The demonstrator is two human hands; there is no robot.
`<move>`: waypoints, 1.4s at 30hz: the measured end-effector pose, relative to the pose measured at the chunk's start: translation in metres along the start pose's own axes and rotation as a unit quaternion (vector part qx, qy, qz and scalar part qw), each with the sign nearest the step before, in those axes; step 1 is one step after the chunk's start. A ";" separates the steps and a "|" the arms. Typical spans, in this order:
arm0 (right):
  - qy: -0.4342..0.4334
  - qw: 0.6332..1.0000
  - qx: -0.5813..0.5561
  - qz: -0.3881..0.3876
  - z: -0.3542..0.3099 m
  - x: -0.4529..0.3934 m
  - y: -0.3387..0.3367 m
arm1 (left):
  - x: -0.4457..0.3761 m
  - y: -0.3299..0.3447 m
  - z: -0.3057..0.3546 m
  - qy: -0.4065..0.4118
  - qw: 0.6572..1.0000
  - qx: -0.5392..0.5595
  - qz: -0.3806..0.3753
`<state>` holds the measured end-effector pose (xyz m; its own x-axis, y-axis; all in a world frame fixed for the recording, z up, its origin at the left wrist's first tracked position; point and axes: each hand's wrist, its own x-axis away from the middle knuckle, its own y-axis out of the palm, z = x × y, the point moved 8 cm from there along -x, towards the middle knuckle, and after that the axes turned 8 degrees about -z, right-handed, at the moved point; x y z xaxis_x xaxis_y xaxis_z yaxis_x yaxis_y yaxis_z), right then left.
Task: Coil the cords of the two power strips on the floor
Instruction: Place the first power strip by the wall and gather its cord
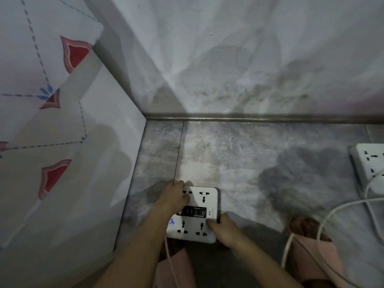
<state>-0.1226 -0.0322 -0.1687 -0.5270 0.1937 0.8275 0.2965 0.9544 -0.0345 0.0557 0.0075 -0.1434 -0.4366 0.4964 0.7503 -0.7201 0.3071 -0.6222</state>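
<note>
A square white power strip (pixel 200 204) with several sockets and a black USB panel lies on the grey floor near the bottom middle. My left hand (pixel 173 196) grips its far left corner, and my right hand (pixel 225 229) holds its near right corner. Its pale cord (pixel 169 258) runs down from the near left edge toward me. A second, long white power strip (pixel 368 165) lies at the right edge. Its white cord (pixel 324 223) loops loosely across the floor at the lower right.
A bed with a white patterned sheet (pixel 52 142) stands close on the left, its side reaching the floor. The grey wall (pixel 228 59) and its baseboard (pixel 249 118) close off the far side. My foot in a pink slipper (pixel 311 242) is at the lower right, under the cord loop.
</note>
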 end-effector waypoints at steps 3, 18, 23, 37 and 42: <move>0.010 0.997 -0.058 0.045 -0.001 -0.002 -0.015 | 0.000 -0.006 0.001 0.004 0.998 0.057 0.031; -0.166 0.921 -0.268 0.229 -0.088 -0.011 -0.154 | -0.030 -0.024 0.034 0.096 0.816 0.570 0.020; -0.197 0.950 -0.196 0.139 -0.093 -0.036 -0.121 | -0.049 -0.026 0.027 0.058 0.742 0.663 0.086; -0.185 0.963 -0.153 0.122 -0.118 -0.067 -0.122 | -0.096 -0.051 0.022 0.033 0.777 0.610 0.151; -0.182 0.961 -0.146 0.150 -0.128 -0.074 -0.126 | -0.106 -0.065 0.025 0.034 0.788 0.584 0.191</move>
<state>-0.0190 -0.1964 -0.1542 -0.6099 0.5680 0.5526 0.6620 0.7485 -0.0387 0.1353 -0.0851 -0.1768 -0.7407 0.4264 0.5192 -0.5657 -0.8127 -0.1397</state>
